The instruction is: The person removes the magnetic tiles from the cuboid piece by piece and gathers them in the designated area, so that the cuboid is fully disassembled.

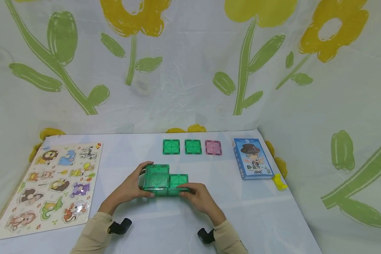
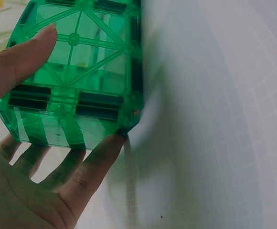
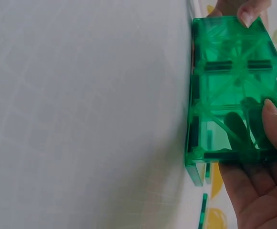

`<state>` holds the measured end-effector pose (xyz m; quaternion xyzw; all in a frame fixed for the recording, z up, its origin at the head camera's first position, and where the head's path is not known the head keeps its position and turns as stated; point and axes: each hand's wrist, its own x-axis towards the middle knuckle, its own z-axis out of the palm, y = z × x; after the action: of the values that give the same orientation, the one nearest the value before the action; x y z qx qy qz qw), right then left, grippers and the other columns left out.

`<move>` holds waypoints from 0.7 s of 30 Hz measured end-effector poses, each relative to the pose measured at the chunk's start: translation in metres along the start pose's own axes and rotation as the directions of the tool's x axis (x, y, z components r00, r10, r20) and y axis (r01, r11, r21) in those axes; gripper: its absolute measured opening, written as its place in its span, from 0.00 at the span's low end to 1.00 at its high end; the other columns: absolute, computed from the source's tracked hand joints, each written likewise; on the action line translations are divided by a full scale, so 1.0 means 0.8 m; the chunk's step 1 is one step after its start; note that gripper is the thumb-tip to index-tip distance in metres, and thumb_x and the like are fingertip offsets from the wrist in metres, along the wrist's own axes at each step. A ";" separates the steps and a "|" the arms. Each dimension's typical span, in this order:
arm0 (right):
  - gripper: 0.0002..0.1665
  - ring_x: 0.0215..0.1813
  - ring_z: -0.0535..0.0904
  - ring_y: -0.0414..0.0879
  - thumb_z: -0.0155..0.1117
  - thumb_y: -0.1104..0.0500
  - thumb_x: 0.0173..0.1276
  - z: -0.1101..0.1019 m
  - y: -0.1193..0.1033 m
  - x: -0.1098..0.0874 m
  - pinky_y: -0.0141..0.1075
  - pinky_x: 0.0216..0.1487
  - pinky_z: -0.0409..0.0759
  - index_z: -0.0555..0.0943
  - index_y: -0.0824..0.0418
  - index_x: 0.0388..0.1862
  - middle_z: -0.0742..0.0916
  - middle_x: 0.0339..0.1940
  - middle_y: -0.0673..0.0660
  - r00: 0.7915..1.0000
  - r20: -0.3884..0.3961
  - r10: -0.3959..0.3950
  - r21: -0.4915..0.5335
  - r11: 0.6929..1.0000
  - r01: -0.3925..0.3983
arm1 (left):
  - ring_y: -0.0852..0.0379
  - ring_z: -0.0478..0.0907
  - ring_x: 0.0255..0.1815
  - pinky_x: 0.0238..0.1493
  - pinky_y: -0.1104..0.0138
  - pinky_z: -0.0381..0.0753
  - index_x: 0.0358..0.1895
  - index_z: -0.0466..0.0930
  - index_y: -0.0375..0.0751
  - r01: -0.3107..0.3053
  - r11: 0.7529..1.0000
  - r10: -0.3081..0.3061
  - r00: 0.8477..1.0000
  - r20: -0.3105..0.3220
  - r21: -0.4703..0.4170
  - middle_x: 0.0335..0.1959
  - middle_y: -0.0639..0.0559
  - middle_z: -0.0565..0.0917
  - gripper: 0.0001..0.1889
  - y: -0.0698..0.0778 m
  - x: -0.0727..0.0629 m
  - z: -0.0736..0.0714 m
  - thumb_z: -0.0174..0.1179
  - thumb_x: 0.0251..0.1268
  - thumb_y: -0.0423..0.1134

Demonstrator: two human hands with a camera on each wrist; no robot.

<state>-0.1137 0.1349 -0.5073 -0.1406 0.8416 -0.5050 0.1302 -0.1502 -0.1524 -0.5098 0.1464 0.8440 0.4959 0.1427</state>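
A block built of clear green magnetic tiles (image 1: 157,178) stands on the table, taller at its left end and lower at its right. My left hand (image 1: 131,187) grips that left end, with the thumb on the front face and the fingers (image 2: 93,164) along the side. At the right end, my right hand (image 1: 200,199) pinches a green tile (image 3: 224,129). Its thumb lies on the near face, and the fingers show through the plastic behind. Dark magnet strips run along the tile edges in both wrist views.
Behind the block lie two loose green tiles (image 1: 171,146) (image 1: 193,146) and a pink tile (image 1: 213,147). An animal puzzle board (image 1: 60,183) covers the table's left side. At the right are a blue card-game box (image 1: 253,158) and a small yellow piece (image 1: 279,182).
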 end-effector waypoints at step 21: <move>0.16 0.57 0.86 0.44 0.67 0.64 0.67 -0.008 0.003 -0.015 0.37 0.61 0.83 0.88 0.54 0.53 0.90 0.53 0.54 0.999 0.027 -0.036 0.104 0.994 0.033 | 0.24 0.53 0.78 0.69 0.28 0.61 0.78 0.51 0.53 0.035 0.999 -0.035 0.999 0.017 0.012 0.79 0.34 0.58 0.59 0.006 0.000 -0.004 0.82 0.42 0.40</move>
<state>-0.1048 0.1460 -0.5059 -0.1554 0.8098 -0.5480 0.1407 -0.1507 -0.1530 -0.5042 0.1366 0.8480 0.4872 0.1577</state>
